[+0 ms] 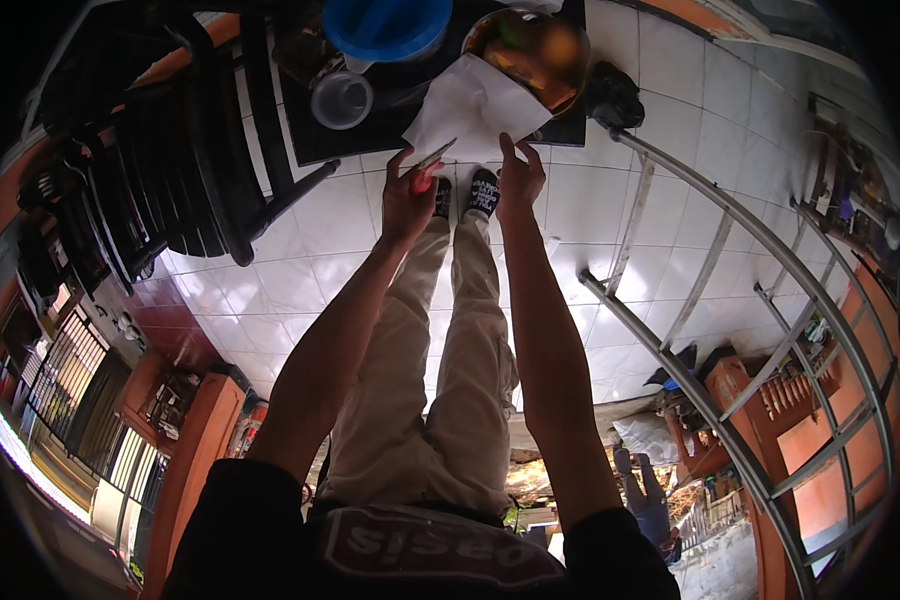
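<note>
My left hand (pixel 406 200) is closed around a small tool with a red handle (pixel 423 182) and a pointed metal blade (pixel 437 153). Whether it is a knife or scissors, I cannot tell. Its fingertips also come close to the lower left corner of a white sheet (pixel 475 108), which looks like paper or thin plastic. Thumb and fingers of my right hand (pixel 520 185) pinch that sheet near its lower right edge. The sheet lies partly over the dark tabletop (pixel 315 145) and against a round bowl (pixel 579 95) with orange and green contents.
A blue basin (pixel 385 25) and a clear plastic cup (pixel 342 101) stand on the table's left side. Black chairs (pixel 185 180) are at left. Metal railing (pixel 740 210) curves along the right, near a black bag (pixel 615 95). A person (pixel 648 500) is in the background.
</note>
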`<state>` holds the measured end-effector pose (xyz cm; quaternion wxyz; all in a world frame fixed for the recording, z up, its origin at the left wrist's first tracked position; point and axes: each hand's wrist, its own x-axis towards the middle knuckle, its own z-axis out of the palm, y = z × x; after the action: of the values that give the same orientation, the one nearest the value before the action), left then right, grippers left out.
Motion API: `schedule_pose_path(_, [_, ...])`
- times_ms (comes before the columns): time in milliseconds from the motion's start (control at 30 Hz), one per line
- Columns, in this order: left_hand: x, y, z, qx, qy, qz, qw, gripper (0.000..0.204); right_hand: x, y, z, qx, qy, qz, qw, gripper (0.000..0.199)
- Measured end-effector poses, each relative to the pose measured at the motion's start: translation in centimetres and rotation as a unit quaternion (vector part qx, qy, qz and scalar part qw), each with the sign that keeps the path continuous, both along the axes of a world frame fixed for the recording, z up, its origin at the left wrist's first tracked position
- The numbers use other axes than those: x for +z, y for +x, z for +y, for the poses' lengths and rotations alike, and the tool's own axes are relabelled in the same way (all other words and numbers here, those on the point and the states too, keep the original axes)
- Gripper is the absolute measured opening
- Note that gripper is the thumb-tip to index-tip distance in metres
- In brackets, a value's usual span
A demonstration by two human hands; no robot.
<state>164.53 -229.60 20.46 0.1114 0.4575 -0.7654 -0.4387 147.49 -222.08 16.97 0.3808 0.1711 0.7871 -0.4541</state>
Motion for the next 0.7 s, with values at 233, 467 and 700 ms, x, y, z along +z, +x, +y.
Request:
schedule_pose_path(233, [-0.3, -1.9, -2.4, 0.154, 0.316, 0.115, 0.929, 0.039, 6.1, 1.0, -0.7, 0.143, -0.108, 0.13, 0.975, 0.022])
schedule_pose_path(467, [2.7, -0.6, -2.0, 0.213, 0.46, 0.049, 0.86, 0.025, 13.2, 2.3, -3.3, 0.261, -0.164, 0.229, 0.923, 0.013])
schedule_pose_path(700, [3.8, 2.2, 0.5, 0.264, 0.405, 0.006, 0.875, 0.016, 16.2, 4.4, -2.5, 0.35, -0.162, 0.193, 0.902, 0.02])
